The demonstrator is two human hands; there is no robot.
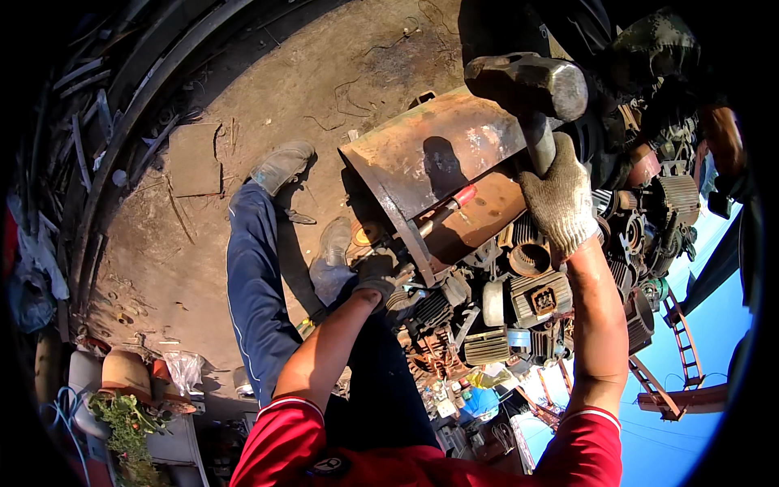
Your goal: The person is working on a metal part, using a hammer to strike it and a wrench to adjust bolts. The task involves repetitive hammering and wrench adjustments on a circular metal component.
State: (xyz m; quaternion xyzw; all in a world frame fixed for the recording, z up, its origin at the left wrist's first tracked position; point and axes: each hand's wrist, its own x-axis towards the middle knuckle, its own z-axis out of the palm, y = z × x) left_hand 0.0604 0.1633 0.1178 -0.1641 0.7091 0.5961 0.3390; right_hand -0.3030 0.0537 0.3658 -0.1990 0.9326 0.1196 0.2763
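My right hand (556, 195), in a knitted glove, is closed on the handle of a heavy sledgehammer (560, 88), its large steel head raised over the rusty metal box (385, 150). My left hand (375, 273), in a dark glove, is closed at the box's lower left corner on a metal tool, partly hidden by its fingers. A bar with a red end (461, 197) lies diagonally along the box's opening, its lower part near my left hand.
Motor housings (540, 296) and other scrap crowd the right side. A curved steel edge and metal offcuts (81, 146) line the left. My boots stand on dirty ground near a flat plate (195, 158). Pots and a plant (114, 418) are at lower left; camouflage cloth (653, 45) is at upper right.
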